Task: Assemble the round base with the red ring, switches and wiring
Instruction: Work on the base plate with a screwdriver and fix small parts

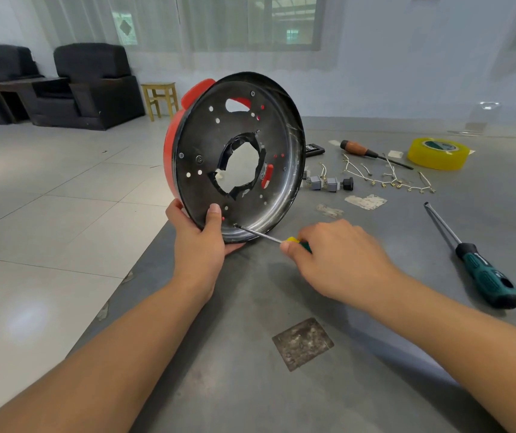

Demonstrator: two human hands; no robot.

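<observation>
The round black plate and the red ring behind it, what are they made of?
The round black plate looks like thin metal painted dark: its rim shines silvery where worn, and the middle hole has jagged, bent edges. The red ring looks like smooth, glossy plastic, though painted metal is possible.

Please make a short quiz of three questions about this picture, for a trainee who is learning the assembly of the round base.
1. True or false: the left hand holds the round base standing on its edge on the table.
2. Which tool does the right hand hold against the base?
A. the small screwdriver with a yellow and green handle
B. the large green screwdriver
C. the brown-handled screwdriver
3. Fill in: the switches and the wiring lie on the table, between the base and the roll of ____ tape.

Key:
1. True
2. A
3. yellow
</observation>
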